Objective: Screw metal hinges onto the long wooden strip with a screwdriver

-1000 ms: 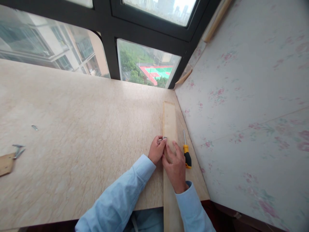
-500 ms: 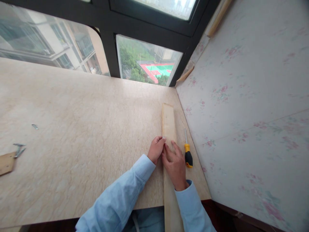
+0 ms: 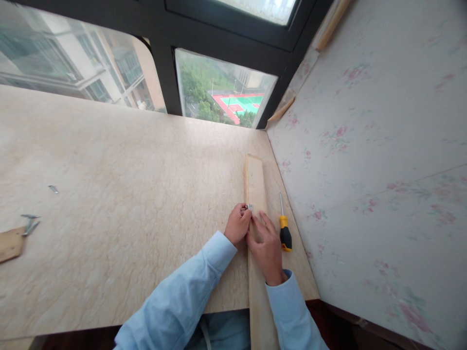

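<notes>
A long, pale wooden board (image 3: 257,180) lies lengthwise on the beige marble-patterned surface, its near end hanging past the front edge. My left hand (image 3: 238,224) is at the board's left edge, thumb and fingers pinched on a small shiny metal piece (image 3: 250,207); its exact kind is too small to make out. Over the board rests my right hand (image 3: 268,249), fingers apart on the wood, the fingertips close to my left thumb. Just right of the board is a screwdriver (image 3: 284,233) with a yellow and black handle, its shaft pointing toward the window.
At the far left are several loose screws (image 3: 30,223) beside a small wooden piece (image 3: 10,244), and another metal piece (image 3: 53,189) lies farther back. A flowered wall (image 3: 365,194) bounds the right side. Behind the surface stands a dark window frame (image 3: 226,43).
The metal piece at my left fingertips shows more now, turned onto the board's top. My left fingers have shifted slightly; my right hand stays on the board.
</notes>
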Action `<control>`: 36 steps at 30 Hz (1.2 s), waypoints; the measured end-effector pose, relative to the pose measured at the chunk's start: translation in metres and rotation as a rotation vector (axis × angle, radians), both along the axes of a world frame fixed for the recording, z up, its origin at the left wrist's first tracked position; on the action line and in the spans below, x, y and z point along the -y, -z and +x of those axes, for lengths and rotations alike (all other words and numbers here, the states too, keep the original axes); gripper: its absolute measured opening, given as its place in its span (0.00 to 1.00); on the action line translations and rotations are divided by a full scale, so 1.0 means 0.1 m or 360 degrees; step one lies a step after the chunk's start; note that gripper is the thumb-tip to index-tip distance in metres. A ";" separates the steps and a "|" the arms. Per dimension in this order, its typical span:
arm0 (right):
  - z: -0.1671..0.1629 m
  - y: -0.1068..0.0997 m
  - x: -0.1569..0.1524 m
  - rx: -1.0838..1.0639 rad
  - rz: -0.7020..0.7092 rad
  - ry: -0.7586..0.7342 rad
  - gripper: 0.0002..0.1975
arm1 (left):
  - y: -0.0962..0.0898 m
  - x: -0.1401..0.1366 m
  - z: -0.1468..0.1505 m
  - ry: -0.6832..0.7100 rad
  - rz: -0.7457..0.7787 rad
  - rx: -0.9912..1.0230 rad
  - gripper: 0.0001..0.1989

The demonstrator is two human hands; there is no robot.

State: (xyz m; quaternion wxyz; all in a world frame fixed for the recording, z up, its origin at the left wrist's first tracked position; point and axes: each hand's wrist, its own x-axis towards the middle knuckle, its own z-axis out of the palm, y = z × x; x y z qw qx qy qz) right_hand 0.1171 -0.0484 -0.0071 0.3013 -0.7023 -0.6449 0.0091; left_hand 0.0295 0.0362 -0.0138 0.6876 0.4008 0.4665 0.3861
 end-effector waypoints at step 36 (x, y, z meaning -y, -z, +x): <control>-0.01 -0.06 0.00 0.0120 -0.0054 0.0002 0.19 | -0.08 -0.02 -0.03 0.0024 0.0100 -0.0169 0.11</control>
